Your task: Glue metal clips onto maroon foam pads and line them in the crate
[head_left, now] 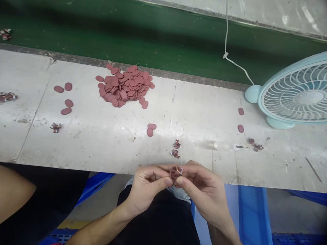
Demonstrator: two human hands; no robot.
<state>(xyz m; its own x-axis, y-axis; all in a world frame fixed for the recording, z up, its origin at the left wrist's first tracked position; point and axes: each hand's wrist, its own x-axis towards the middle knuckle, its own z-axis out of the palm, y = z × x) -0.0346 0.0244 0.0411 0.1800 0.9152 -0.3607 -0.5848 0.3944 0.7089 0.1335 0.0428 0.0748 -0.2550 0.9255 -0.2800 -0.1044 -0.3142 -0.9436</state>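
Close to my body, just off the table's front edge, my left hand (150,185) and my right hand (201,185) meet. Between their thumbs and fingertips they pinch a small dark reddish-brown figure piece (174,173) with a bit of white and orange at its upper right. Fingers cover part of it, so its full shape is hidden. Just beyond my fingertips lie two small brown figures (175,149). Two reddish oval discs (150,130) rest a little farther left, touching each other.
A heap of reddish oval discs (125,85) lies at the table's back. A clear bottle with a needle tip (223,145) lies to the right, near more small figures (254,144). A pale blue fan (301,95) stands far right, its white cord crossing the green belt (163,44). Another person's arm (15,194) is at left.
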